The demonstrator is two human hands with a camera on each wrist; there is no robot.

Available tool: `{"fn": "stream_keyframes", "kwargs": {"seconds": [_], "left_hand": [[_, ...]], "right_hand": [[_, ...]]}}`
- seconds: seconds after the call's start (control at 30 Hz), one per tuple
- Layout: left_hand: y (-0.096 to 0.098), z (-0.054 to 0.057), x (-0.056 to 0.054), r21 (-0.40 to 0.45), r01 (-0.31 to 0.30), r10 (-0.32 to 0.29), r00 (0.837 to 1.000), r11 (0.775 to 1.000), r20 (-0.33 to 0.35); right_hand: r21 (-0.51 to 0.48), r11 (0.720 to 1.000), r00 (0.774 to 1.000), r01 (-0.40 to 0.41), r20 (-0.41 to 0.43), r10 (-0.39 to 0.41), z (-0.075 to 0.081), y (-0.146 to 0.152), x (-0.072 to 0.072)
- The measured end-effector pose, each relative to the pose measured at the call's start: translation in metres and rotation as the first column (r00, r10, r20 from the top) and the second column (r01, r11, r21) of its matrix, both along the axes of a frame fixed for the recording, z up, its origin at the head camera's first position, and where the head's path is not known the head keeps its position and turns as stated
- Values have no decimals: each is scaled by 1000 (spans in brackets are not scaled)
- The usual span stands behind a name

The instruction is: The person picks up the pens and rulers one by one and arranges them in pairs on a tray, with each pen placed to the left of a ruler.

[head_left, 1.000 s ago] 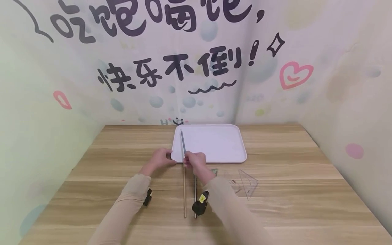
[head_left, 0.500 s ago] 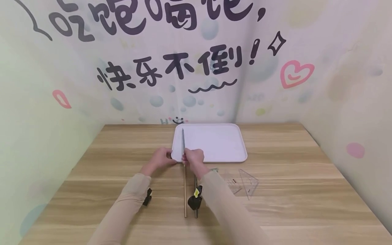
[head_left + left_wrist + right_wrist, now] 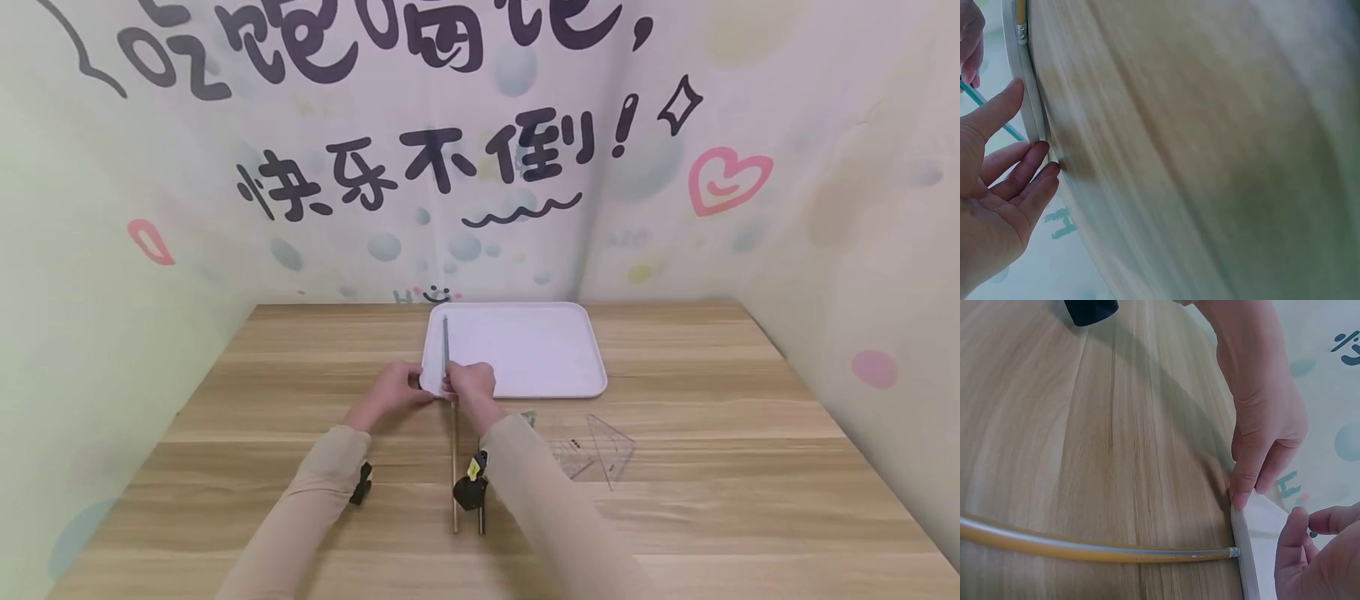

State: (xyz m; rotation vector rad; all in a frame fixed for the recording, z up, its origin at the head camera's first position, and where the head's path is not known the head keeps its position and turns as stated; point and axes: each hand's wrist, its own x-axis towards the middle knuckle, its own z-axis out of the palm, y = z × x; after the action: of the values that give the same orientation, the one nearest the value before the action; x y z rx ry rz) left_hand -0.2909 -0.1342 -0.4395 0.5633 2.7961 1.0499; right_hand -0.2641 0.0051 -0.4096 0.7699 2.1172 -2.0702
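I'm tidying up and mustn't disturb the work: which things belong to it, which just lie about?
Likely in use:
blue stick, in the right hand
tray, touched by the left hand

Seemingly lying about:
yellow stick
dark stick
clear triangle
clear piece beside it
green piece, mostly hidden

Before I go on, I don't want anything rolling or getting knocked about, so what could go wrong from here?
The teal stick pinched in the right hand could roll when released, as the tray looks flat inside. The yellow pencil ends right at the tray's front edge, so it may get pushed if the left hand at the corner pulls the tray nearer. The right sleeve appears close to the clear set squares and might brush them.
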Motion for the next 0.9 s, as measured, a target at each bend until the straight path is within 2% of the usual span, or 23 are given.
{"fn": "stream_keyframes", "kwargs": {"seconds": [0.17, 0.3, 0.37, 0.47, 0.53, 0.6, 0.77, 0.9], "left_hand": [[0, 1, 1, -19, -5, 5, 1000, 1000, 4], [-1, 2, 1, -24, 0, 0, 1000, 1000, -3], [-1, 3, 1, -21, -3, 3, 1000, 1000, -5], [-2, 3, 2, -18, -3, 2, 1000, 1000, -19], [-2, 2, 2, -13, -6, 5, 1000, 1000, -22], [-1, 2, 2, -11, -3, 3, 1000, 1000, -30], [0, 4, 4, -14, -12, 11, 1000, 1000, -26], [-1, 4, 4, 0, -14, 14, 1000, 1000, -27]], "right_hand": [[34, 999, 1000, -1, 17, 0, 1, -3, 0], [184, 982, 999, -36, -13, 39, 0, -2, 1], [302, 952, 997, -56, -40, 71, 1, -3, 2], [479, 876, 991, -66, -75, 115, 1, -6, 3], [562, 824, 986, -65, -88, 138, 2, -9, 3], [613, 787, 983, -63, -97, 154, 1, -12, 3], [673, 738, 979, -46, -115, 166, -5, -17, 1], [696, 717, 978, -28, -130, 165, -9, -18, -3]]}}
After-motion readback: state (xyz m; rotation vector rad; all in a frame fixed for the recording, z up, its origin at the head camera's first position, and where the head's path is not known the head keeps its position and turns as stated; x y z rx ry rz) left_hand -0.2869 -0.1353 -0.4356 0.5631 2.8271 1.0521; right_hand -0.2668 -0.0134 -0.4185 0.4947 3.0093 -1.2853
